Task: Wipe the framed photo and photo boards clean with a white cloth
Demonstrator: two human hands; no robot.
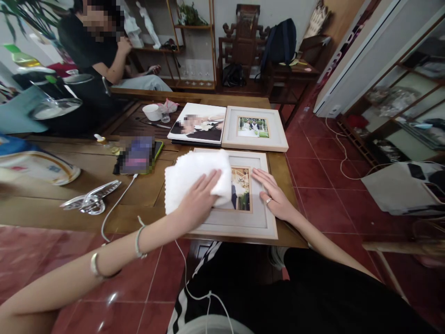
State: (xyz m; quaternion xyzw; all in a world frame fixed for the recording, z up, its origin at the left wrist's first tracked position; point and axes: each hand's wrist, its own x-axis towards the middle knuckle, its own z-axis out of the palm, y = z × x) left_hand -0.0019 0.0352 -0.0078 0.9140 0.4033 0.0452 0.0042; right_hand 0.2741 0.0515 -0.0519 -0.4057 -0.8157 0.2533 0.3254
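Note:
A light wooden picture frame (270, 195) lies flat at the table's near edge, with a small photo (243, 188) in its middle. A white scallop-edged cloth (184, 178) covers the frame's left part and spills past its left side. My left hand (200, 202) rests on top of the cloth, fingers stretched out flat and pressing it against the frame. On the frame's right border lies my right hand (274, 197), its fingers extended and a ring on one of them. What lies beneath the cloth is hidden.
Behind are another picture frame (255, 141) and a white photo panel (194, 113). To the left are a phone (137, 155) with a white cable, a silver winged ornament (92, 199) and a blue-white package (38, 162). A person (100, 46) sits across the table.

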